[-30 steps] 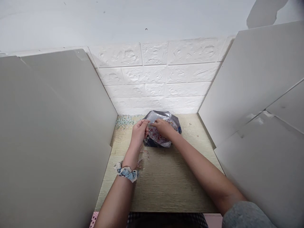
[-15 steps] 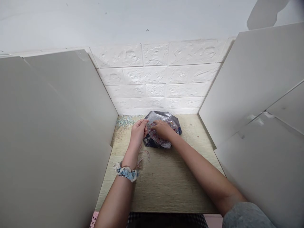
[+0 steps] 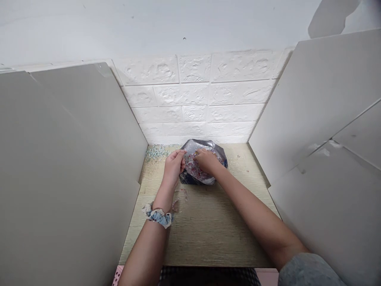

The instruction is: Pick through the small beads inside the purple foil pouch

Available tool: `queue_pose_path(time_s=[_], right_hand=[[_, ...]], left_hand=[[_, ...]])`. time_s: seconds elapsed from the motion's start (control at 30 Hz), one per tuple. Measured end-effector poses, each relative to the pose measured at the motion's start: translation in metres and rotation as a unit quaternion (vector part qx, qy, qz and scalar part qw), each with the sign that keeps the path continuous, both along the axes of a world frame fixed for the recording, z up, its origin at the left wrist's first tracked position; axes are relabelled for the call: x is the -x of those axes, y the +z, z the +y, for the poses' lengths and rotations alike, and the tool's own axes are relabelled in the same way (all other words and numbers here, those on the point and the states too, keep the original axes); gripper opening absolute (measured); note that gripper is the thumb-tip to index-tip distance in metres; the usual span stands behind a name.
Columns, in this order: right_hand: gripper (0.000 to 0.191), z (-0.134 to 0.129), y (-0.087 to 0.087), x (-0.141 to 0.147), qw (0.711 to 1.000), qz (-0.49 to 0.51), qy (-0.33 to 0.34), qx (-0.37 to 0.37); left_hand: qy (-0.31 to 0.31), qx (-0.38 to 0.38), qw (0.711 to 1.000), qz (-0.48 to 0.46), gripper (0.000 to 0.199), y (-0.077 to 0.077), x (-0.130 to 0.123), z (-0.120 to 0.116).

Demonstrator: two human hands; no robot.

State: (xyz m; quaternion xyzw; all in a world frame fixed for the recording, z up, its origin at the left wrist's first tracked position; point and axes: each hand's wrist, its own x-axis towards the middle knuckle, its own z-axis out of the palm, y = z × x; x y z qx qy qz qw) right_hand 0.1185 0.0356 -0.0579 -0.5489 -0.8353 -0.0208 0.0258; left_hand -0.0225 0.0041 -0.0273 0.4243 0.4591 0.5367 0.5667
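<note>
A shiny silver-and-navy faceted container sits at the far end of the wooden tabletop, holding many small pink and clear beads. My left hand is at its left edge, fingertips pinched together; anything between them is too small to see. My right hand rests curled over the beads in the container and hides part of them. A loose strand of pale pink beads lies under my left wrist, which wears a blue denim scrunchie.
A scatter of pale blue beads lies left of the container by the white brick-textured wall. Tall grey-white panels stand on the left and right of the wooden tabletop.
My right hand's fingers have shifted slightly to the right over the beads. My left hand has stayed nearly still at the container's edge.
</note>
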Motion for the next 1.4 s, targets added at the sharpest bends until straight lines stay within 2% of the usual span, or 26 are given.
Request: queue_pose_path(time_s=[0.17,0.23,0.53,0.87,1.03,1.27,1.4], right_hand=[[0.044,0.004,-0.007,0.003,0.997,0.029,0.069,0.013],[0.042,0.004,-0.008,0.003,0.997,0.026,0.072,0.019],[0.032,-0.001,0.003,0.0,1.0,-0.02,0.015,-0.006],[0.032,0.005,0.001,-0.014,0.998,-0.033,-0.057,0.005],[0.032,0.006,-0.003,-0.014,0.999,0.006,-0.052,0.003],[0.044,0.006,-0.013,-0.01,0.998,0.035,-0.041,0.029],[0.036,0.006,-0.011,-0.009,0.999,0.024,-0.032,0.004]], left_hand=[[-0.004,0.0,1.0,-0.003,0.023,0.0,0.0,-0.001],[-0.006,0.001,1.0,-0.001,0.023,0.0,0.0,0.0],[0.001,0.003,1.0,0.001,0.026,0.0,0.0,0.001],[-0.001,-0.008,1.0,0.008,0.023,-0.002,0.002,0.002],[-0.004,-0.007,1.0,0.007,0.024,-0.002,0.002,0.0],[-0.002,-0.006,1.0,0.001,0.023,0.0,0.001,0.001],[-0.003,-0.01,1.0,-0.003,0.023,0.0,0.001,0.0]])
